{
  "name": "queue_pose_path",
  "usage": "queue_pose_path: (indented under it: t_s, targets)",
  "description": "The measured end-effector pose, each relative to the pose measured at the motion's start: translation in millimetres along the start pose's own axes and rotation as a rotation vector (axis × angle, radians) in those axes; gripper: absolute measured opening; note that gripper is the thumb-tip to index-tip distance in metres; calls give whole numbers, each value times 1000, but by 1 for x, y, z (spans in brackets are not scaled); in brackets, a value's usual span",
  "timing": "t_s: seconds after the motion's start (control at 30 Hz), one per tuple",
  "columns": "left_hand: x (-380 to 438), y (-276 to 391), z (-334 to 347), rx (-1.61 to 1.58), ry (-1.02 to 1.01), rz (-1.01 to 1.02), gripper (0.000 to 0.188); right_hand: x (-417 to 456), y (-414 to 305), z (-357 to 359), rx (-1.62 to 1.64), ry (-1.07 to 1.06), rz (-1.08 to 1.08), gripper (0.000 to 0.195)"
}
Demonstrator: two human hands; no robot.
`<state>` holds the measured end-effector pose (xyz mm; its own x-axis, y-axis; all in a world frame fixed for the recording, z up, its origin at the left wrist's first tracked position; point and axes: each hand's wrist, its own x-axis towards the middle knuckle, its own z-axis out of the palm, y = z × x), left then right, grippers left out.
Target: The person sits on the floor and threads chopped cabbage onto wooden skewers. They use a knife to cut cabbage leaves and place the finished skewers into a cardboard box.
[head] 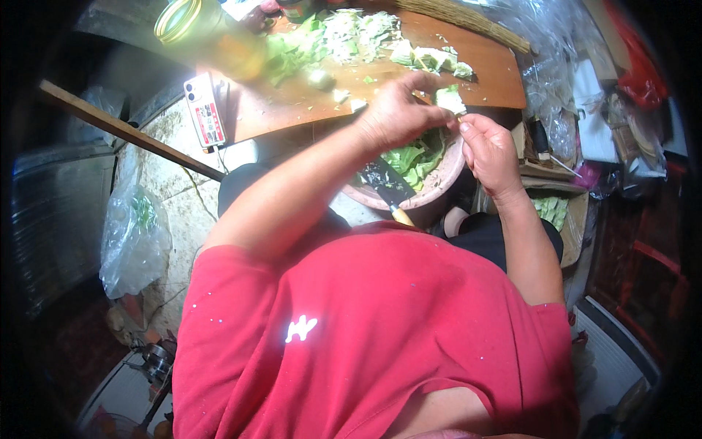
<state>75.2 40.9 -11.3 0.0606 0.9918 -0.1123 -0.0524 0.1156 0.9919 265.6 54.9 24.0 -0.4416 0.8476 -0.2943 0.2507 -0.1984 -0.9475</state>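
Above the rim of a pinkish basin [459, 164], my left hand [403, 110] grips a pale green cabbage piece [451, 100] between thumb and fingers. Close against it, my right hand [491, 151] pinches what looks like the end of a thin stick [460, 117], mostly hidden by the fingers. Cut green leaves [411, 162] lie in the basin below. A cleaver [386, 184] with a dark blade rests across the basin, its pale wooden handle towards me. Just beyond my left hand, cabbage pieces [436, 57] with a thin stick among them lie on the wooden table [499, 82].
Chopped cabbage [356, 33] is heaped farther back, near a large jar [219, 41]. A bundle of thin sticks [466, 19] lies along the table's far edge. A phone [204, 112] with a cable stands at the left corner. At right is a cardboard box [576, 225] holding greens.
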Motion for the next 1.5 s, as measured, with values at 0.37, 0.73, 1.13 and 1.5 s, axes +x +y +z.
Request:
queue_pose_path:
  t_s: [0.37, 0.73, 1.13, 1.5]
  targets:
    - [19, -21, -107, 1394, -151, -335, 26, -8, -5, 0, 8, 41, -120, 19]
    - [24, -30, -74, 1292, -358, -324, 26, -14, -8, -1, -129, 12, -139, 16]
    - [26, -19, -100, 1567, -511, -487, 21, -17, -9, -2, -213, -13, -171, 16]
    - [45, -49, -76, 1331, 259, 224, 30, -18, -8, -4, -143, -17, -100, 15]
